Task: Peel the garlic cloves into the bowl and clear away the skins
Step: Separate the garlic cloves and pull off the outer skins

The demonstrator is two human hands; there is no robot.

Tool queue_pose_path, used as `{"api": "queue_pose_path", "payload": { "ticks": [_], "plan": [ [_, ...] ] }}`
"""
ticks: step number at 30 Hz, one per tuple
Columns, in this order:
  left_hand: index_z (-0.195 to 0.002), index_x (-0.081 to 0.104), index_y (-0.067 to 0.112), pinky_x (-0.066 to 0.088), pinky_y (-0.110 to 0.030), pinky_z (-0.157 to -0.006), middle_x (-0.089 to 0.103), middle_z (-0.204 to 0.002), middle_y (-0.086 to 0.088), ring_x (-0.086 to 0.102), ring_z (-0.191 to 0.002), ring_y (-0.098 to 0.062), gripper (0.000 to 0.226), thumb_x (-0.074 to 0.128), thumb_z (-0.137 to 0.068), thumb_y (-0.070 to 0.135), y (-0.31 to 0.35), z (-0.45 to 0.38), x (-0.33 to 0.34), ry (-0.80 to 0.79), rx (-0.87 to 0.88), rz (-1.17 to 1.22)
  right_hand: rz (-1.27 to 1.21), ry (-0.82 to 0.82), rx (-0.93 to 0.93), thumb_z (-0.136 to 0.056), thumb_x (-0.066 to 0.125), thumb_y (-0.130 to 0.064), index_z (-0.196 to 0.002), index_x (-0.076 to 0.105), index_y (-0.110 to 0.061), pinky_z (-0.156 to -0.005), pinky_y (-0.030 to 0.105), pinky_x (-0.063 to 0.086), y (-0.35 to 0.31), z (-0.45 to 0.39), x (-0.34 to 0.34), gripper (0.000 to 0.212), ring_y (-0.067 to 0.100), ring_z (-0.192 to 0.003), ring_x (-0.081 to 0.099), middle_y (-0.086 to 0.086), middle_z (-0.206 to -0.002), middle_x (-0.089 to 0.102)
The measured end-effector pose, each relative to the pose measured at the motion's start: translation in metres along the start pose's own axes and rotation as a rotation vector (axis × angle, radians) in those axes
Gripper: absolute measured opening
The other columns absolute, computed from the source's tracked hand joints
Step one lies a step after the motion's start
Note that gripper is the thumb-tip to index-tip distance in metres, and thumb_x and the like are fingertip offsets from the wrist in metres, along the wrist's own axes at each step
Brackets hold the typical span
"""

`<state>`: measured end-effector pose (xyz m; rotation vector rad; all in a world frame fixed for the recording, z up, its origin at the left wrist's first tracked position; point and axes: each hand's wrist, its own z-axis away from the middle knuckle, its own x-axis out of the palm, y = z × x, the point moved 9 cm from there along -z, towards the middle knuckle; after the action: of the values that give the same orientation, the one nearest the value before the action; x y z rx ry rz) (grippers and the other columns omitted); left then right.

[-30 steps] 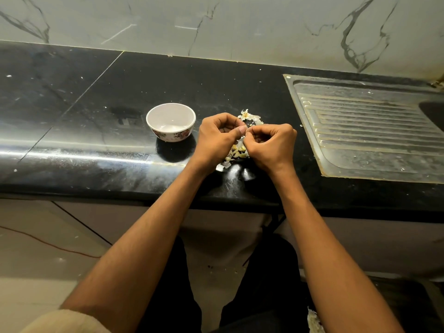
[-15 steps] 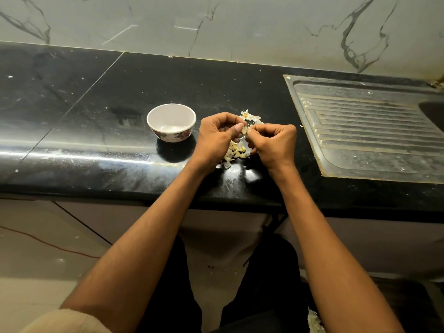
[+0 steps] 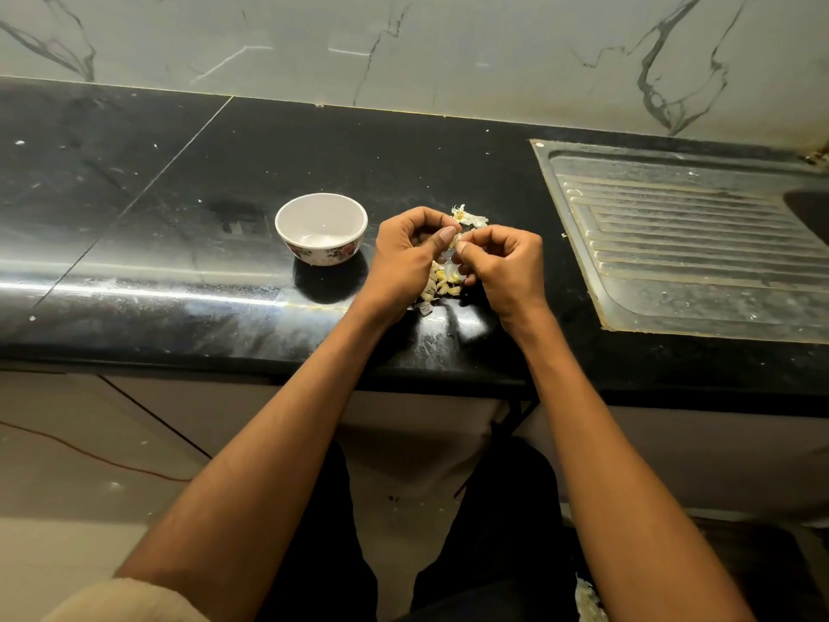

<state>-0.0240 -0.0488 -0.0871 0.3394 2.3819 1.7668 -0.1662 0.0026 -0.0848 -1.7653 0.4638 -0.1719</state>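
Head view gives us both hands meeting over a black counter, and between them a small pale garlic clove. It is too small and too covered for us to tell its long axis or which way it points. Our left hand has its fingers curled, thumb laid across toward the clove; our right hand is curled too, its thumb and forefinger pinching at the clove from the other side. The clove sits just at the two thumb tips, above the counter.

Under and between the hands lies a heap of cloves and skins on the counter, and more loose skins show just beyond the knuckles. The white flowered bowl stands upright just left of the left hand, apart from it. Well to the right lies a ribbed steel drainboard. A marble wall backs the counter.
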Motion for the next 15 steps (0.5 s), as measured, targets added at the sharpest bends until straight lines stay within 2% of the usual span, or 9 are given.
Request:
{"api": "queue_pose_path", "payload": {
  "ticks": [5,9,11,15],
  "plan": [
    [-0.096,0.069,0.002,0.052,-0.020,-0.066,0.068,-0.081,-0.004,0.061,-0.069,-0.007,0.004,0.066,-0.096,0.000,-0.0006,0.0008,0.0011,0.005,-0.008,-0.007,0.087,0.051,-0.022,-0.074,0.076,-0.029,-0.071,0.076,-0.019,-0.055,0.038,0.059,0.0006,-0.0007,-0.0025,0.011,0.025,-0.062,0.072,0.004,-0.066,0.074],
    [-0.098,0.071,-0.001,0.058,-0.026,-0.072,0.071,-0.086,-0.007,0.067,-0.076,-0.011,0.005,0.067,-0.095,-0.001,-0.0004,0.0005,0.0010,0.009,-0.010,0.015,0.109,0.060,-0.050,-0.073,0.076,-0.035,-0.071,0.076,-0.020,-0.057,0.039,0.060,-0.0022,-0.0001,-0.0040,0.015,0.029,-0.064,0.073,0.003,-0.067,0.074],
    [-0.099,0.071,-0.002,0.060,-0.029,-0.074,0.072,-0.088,-0.008,0.068,-0.078,-0.015,0.006,0.067,-0.095,-0.001,-0.0001,0.0010,0.0009,0.009,-0.015,0.024,0.107,0.066,-0.061,-0.076,0.077,-0.030,-0.071,0.076,-0.017,-0.055,0.035,0.058,-0.0032,0.0001,-0.0051,0.014,0.024,-0.061,0.072,0.003,-0.066,0.074],
    [-0.103,0.069,-0.004,0.059,-0.027,-0.073,0.071,-0.090,-0.011,0.068,-0.079,-0.014,0.011,0.069,-0.092,-0.005,0.0023,0.0027,0.0000,0.005,-0.005,0.015,0.114,0.088,-0.077,-0.077,0.078,-0.016,-0.067,0.074,-0.014,-0.053,0.031,0.053,-0.0047,-0.0001,-0.0069,0.011,0.014,-0.055,0.065,0.000,-0.061,0.071]
  ]
}}
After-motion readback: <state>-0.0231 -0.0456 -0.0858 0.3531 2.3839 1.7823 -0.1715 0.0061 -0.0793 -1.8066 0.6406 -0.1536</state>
